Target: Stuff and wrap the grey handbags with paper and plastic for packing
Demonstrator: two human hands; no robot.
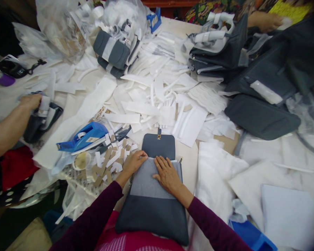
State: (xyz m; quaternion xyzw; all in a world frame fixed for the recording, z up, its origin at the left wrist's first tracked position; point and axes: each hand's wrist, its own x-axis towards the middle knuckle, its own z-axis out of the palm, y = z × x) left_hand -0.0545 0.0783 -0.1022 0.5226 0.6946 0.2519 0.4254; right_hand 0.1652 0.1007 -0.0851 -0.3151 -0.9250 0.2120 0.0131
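Note:
A dark grey bag (151, 212) lies on its side across my lap and the table edge, its flap (158, 144) spread away from me with a small gold-coloured clasp on its tab. A lighter grey panel (149, 186) covers the upper part of the bag's body. My right hand (167, 174) rests flat on that panel, fingers stretched out. At the bag's upper left corner, near the flap's fold, my left hand (134, 162) has its thumb and fingertips pinched together on the edge. A thin white strip shows along the opening between the hands.
Left of the bag are a blue tape dispenser (86, 136) and heaped cardboard and white scraps (115, 157). White padding pieces (157, 90) cover the middle. Grey bags (264, 115) are stacked at right. At left, a co-worker's hand (31, 101) holds a dark item.

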